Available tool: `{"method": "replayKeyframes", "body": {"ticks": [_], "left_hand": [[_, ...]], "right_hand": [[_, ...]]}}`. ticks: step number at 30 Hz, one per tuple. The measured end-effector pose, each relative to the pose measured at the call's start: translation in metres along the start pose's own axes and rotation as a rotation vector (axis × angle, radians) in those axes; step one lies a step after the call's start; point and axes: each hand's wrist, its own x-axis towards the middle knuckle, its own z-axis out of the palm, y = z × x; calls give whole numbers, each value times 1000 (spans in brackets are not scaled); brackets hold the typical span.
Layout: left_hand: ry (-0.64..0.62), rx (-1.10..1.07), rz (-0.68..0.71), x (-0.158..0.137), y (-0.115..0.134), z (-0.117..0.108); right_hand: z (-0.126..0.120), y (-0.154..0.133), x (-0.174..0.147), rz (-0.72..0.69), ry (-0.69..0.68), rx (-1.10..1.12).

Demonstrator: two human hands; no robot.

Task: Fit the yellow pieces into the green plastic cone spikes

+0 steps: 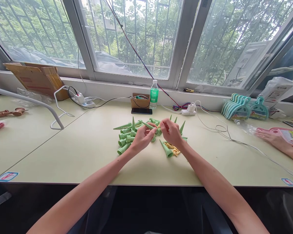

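The left hand [144, 137] grips a green cone [147, 124] above the worktop [88, 156]; the right hand [171, 132] curls its fingers close by, hold unclear; other cones [123, 142] and loose yellow pieces [176, 151] suggest work remains; the finished count is unclear.

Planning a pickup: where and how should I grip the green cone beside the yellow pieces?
Likely the wide end of the green cone, from the near side: it lies with that end nearest, tapering to a thin far tip, and yellow pieces crowd its right.
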Motion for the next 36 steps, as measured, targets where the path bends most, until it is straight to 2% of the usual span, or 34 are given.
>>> {"method": "replayKeyframes", "body": {"ticks": [17, 36], "left_hand": [[64, -63, -14, 1, -5, -2], [15, -2, 0, 0, -5, -3]], "right_hand": [[-1, 0, 1, -19, -76, 36], [-3, -2, 1, -31, -127, 39]]}}
